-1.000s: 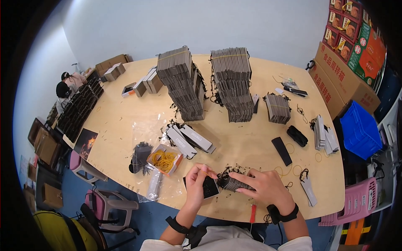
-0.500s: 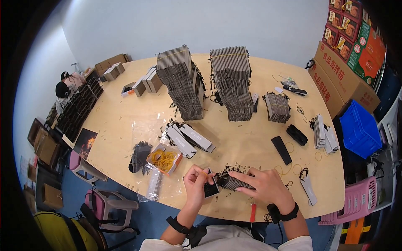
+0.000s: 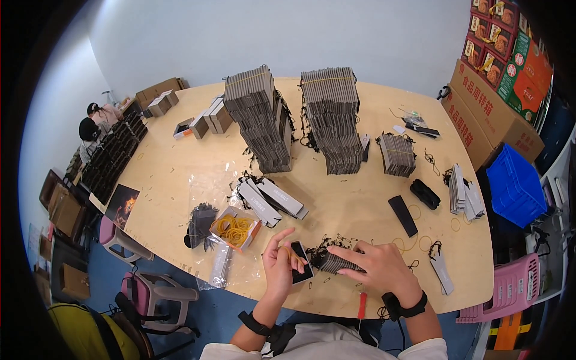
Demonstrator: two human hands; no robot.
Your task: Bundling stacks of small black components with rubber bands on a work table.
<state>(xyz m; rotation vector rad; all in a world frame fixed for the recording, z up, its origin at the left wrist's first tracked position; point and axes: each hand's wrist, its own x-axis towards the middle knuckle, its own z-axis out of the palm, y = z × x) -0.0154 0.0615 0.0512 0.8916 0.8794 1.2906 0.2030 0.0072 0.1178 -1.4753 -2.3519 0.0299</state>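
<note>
My left hand (image 3: 278, 265) is raised over the near edge of the table, its index finger pointing up and the others curled. A thin yellow rubber band (image 3: 294, 252) appears hooked on its fingers, though part of it is hidden. Beside it lies a small open box with a black inside (image 3: 304, 271), partly covered by the hand. My right hand (image 3: 384, 264) rests across a short row of grey tags (image 3: 336, 264), thumb on the near side and fingers on the far side. Tangled black cords (image 3: 327, 243) stick out at the row's far left.
Two tall stacks of banded grey tags (image 3: 258, 120) (image 3: 333, 120) stand at the back. A box of yellow rubber bands (image 3: 234, 232) sits left of my hands, near loose grey tags (image 3: 273, 201). A red-handled tool (image 3: 362, 305) lies at the front edge. A blue crate (image 3: 516, 186) stands right.
My left hand has turned and its index finger has straightened upward, with the rubber band now across its fingers. My right hand has stayed on the tags.
</note>
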